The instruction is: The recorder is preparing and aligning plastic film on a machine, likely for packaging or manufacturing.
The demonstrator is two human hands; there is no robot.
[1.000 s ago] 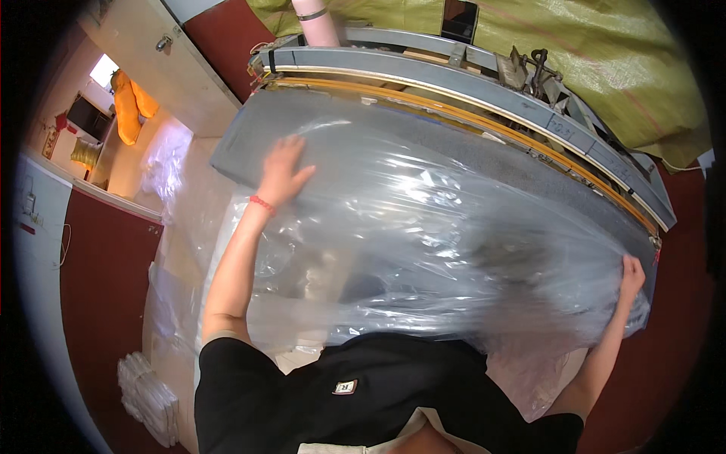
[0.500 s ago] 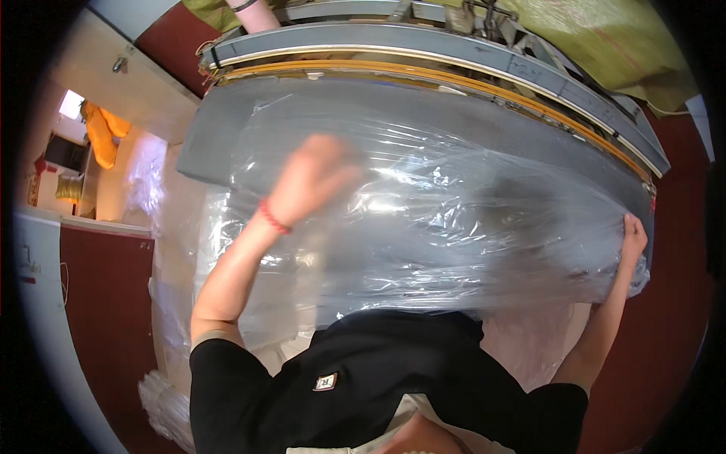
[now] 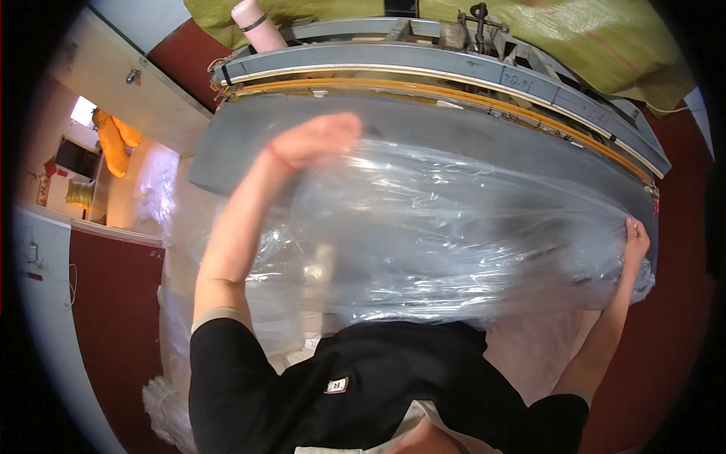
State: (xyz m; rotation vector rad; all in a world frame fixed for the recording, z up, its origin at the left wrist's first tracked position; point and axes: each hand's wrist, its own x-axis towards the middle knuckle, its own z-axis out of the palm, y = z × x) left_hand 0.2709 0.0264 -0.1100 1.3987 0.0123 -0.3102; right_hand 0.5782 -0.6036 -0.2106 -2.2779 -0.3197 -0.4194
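Observation:
A wide sheet of clear, wrinkled plastic film [image 3: 454, 204] lies over a grey work surface [image 3: 265, 117] in front of me and hangs toward my body. My left hand [image 3: 319, 140], a red band at its wrist, is raised over the far left part of the surface. Though motion blurs it, its fingers look closed at the film's far left corner. My right hand [image 3: 637, 236] pinches the same film at the right end of the surface. Between the two hands the film's far edge runs taut and slants toward me on the right.
Behind the surface runs a long grey metal bar [image 3: 454, 64] with an orange strip [image 3: 423, 88] along it. A pink cylinder [image 3: 257, 26] stands at its left end, and yellow-green sacks [image 3: 590, 45] lie beyond. Bunched clear plastic [image 3: 166, 412] rests at lower left, near a dark red panel [image 3: 113, 303].
My left hand has moved away from me and its fingers have closed on the film. The film's left part has shifted right, baring more grey surface. My right hand keeps its hold.

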